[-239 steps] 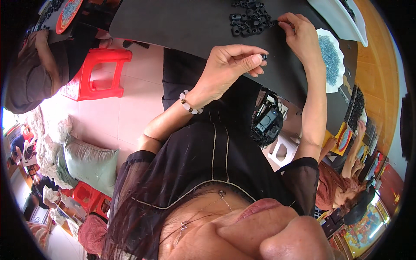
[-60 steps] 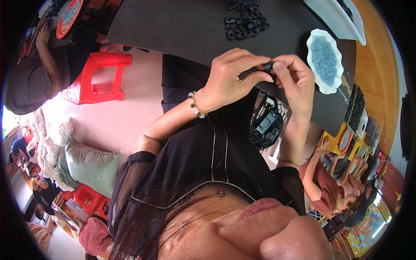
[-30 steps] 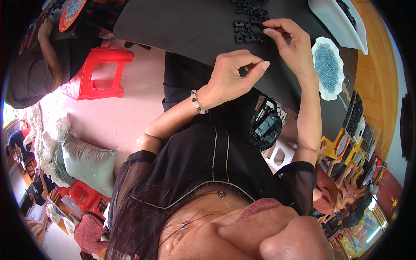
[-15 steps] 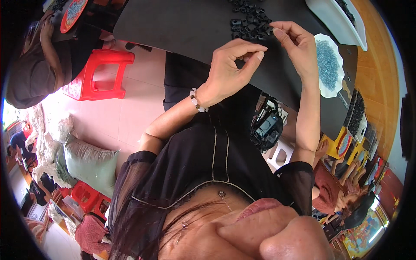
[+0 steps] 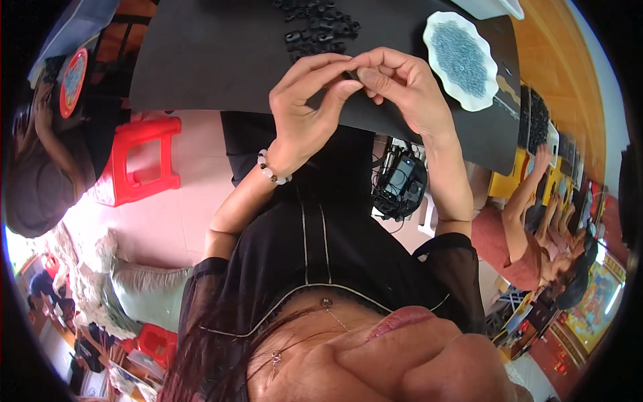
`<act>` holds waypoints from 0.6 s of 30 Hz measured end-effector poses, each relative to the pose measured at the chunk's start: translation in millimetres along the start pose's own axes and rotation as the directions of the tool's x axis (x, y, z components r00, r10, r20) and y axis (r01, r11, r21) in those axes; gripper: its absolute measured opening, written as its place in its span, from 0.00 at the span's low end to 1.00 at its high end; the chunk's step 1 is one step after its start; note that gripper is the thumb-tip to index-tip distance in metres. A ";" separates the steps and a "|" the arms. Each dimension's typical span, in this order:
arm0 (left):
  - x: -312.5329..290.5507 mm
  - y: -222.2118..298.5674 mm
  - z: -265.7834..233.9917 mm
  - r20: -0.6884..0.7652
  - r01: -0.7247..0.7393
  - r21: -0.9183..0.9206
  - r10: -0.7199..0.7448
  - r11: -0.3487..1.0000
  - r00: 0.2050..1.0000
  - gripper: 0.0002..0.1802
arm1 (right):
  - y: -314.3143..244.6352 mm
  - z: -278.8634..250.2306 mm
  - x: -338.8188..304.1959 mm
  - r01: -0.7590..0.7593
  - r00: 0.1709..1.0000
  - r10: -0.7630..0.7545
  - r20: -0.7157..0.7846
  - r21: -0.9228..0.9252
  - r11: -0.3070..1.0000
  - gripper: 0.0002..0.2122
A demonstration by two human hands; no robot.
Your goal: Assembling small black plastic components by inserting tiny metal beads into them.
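My left hand (image 5: pixel 305 100), with a beaded bracelet (image 5: pixel 271 169) on its wrist, and my right hand (image 5: pixel 412 94) meet fingertip to fingertip over the near edge of the dark table. A small black part (image 5: pixel 350 75) shows between the fingertips, pinched by my right thumb and forefinger. My left thumb and forefinger close in on its side; whatever they hold is too small to make out. Beyond the hands lies a pile of small black plastic parts (image 5: pixel 321 30). To the right, a white scalloped dish (image 5: pixel 437 57) holds many tiny clear bluish pieces (image 5: pixel 459 60).
The dark table (image 5: pixel 201 60) spreads left of the pile. A white tray (image 5: pixel 492 7) stands at the far right. Under the near edge hangs a black bag (image 5: pixel 400 187) with a device and cables. A red stool (image 5: pixel 144 157) stands left; other people sit at both sides.
My right hand has come back from the pile to meet my left hand, with a small black part in its fingers. The view has shifted, bringing the dish more fully into sight.
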State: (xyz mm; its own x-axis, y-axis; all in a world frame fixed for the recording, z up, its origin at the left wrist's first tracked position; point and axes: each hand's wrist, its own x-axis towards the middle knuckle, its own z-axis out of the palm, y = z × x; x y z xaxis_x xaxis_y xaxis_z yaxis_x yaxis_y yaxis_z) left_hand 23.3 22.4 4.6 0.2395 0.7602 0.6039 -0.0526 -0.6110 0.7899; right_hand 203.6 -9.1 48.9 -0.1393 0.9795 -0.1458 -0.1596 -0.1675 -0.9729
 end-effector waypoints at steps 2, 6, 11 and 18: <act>-2.3 5.8 2.4 0.010 0.259 -0.196 -0.262 0.946 0.965 0.12 | -8.2 -3.4 -8.5 0.080 0.974 -0.176 -0.145 -0.503 0.861 0.09; -1.7 17.5 4.5 0.115 0.441 -0.354 -0.430 0.825 0.896 0.14 | -25.9 -66.8 -28.4 -0.089 0.790 -0.497 -0.358 -0.870 0.486 0.09; -6.3 13.6 5.3 0.141 0.436 -0.334 -0.412 0.836 0.900 0.16 | -43.7 -108.4 -60.7 -0.327 0.787 -0.442 -0.430 -0.899 0.292 0.11; -7.4 13.0 5.3 0.170 0.457 -0.268 -0.425 0.848 0.889 0.16 | -18.6 -131.3 -48.4 -0.218 0.848 -0.418 -0.326 -0.934 0.284 0.09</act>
State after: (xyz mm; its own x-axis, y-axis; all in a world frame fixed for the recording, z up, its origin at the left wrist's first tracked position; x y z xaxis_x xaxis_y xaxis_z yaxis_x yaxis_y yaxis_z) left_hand 26.1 7.7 9.8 0.3999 0.8981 0.1831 -0.1955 -0.1117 0.9743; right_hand 341.6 -38.6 50.5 0.2668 0.9373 0.2242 0.8974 -0.1568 -0.4123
